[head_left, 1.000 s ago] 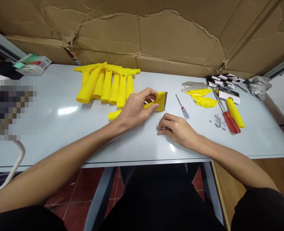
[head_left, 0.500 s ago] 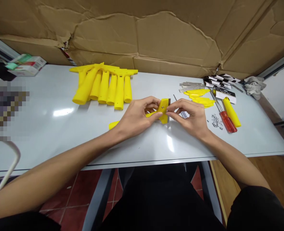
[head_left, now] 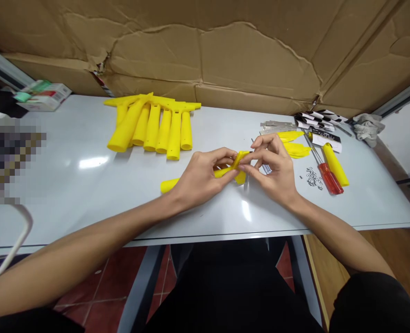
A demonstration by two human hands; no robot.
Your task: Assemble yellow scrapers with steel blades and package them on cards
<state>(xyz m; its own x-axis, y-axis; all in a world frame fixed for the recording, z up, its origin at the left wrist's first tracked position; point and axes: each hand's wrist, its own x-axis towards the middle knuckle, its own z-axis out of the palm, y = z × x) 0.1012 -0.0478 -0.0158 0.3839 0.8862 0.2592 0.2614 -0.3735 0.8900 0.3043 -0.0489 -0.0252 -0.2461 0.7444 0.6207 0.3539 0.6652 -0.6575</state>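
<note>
My left hand (head_left: pixel 205 178) is closed around the neck of a yellow scraper (head_left: pixel 170 185), whose tubular handle points left over the table. The scraper's head is tilted nearly edge-on, and a bit of metal blade shows below it. Against that head, my right hand (head_left: pixel 277 171) pinches with thumb and index finger, the other fingers raised. Whatever small thing is between those fingertips is too hidden to name. Partly behind the right hand lies a screwdriver with a clear bluish handle (head_left: pixel 266 169). Small screws (head_left: pixel 314 179) are heaped to its right.
Several yellow scraper handles (head_left: pixel 152 127) are piled at the back left. Toward the right lie metal blades (head_left: pixel 277 126), flat yellow pieces (head_left: pixel 297 150), a red-handled screwdriver (head_left: pixel 330 179), a yellow tube (head_left: pixel 336 165) and a grey cloth (head_left: pixel 368 128). Cardboard (head_left: pixel 156 55) stands behind the table.
The scraper's head has turned from face-up to nearly edge-on in my left hand. My right hand's fingers have lifted and spread, with its thumb and index finger still at the head.
</note>
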